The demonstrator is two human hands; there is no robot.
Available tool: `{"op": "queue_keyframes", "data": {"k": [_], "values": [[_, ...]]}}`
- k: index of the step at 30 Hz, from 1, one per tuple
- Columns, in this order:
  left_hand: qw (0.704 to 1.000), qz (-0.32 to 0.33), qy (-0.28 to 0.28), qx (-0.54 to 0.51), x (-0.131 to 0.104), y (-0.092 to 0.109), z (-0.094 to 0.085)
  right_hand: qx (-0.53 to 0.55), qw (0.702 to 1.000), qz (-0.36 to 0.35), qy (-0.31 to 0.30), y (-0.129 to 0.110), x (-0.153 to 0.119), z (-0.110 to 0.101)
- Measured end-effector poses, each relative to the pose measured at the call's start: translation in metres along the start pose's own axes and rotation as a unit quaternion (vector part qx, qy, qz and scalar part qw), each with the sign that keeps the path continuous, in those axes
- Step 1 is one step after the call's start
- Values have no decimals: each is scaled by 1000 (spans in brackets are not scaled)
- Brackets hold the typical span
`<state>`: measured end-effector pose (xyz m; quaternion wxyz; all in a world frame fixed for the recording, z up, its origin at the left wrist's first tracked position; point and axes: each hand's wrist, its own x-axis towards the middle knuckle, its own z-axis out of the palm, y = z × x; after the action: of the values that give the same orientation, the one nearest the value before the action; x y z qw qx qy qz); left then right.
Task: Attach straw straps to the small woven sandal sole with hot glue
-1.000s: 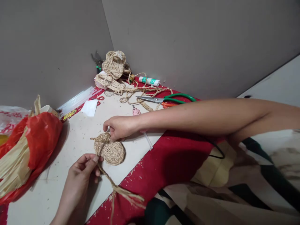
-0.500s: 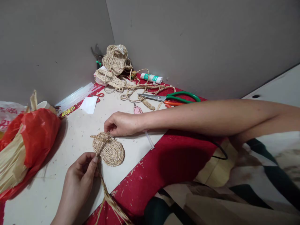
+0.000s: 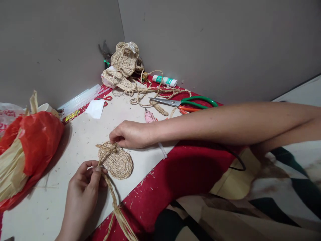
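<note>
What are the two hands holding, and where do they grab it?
The left hand pinches the braided straw cord just where it leaves the woven straw oval. The right hand pinches the oval's top edge, pressing it on the table.

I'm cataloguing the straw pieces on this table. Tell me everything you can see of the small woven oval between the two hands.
The woven oval is a flat coil of tan braided straw lying on the pale board. A braided strap crosses its far end. The right hand presses that end with its fingertips. The left hand pinches a loose braid running from the oval's near edge and fraying toward the red cloth.
</note>
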<state>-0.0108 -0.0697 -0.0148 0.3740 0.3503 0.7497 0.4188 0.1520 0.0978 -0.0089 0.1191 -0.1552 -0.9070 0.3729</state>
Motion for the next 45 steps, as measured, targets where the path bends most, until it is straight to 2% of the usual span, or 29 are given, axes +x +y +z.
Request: {"op": "queue_keyframes", "data": {"k": [9, 18, 22, 27, 37, 42, 45], "values": [[997, -40, -11, -71, 0, 4, 9, -39, 999, 5, -15, 0, 1, 1], [994, -67, 5, -91, 1, 9, 11, -41, 999, 5, -20, -2, 0, 0], [992, -75, -6, -102, 2, 13, 13, -33, 999, 7, -19, -2, 0, -1], [989, -78, -9, -124, 4, 8, 14, -51, 998, 7, -28, -4, -2, -8], [991, -57, -4, -122, 0, 4, 13, -109, 993, 9, 36, -20, -9, -37], [994, -43, 1, -101, 2, -3, 12, -175, 982, 23, 66, -30, -40, -66], [995, -31, 0, -92, 2, -6, 10, -215, 972, 63, 69, -32, -67, -80]]}}
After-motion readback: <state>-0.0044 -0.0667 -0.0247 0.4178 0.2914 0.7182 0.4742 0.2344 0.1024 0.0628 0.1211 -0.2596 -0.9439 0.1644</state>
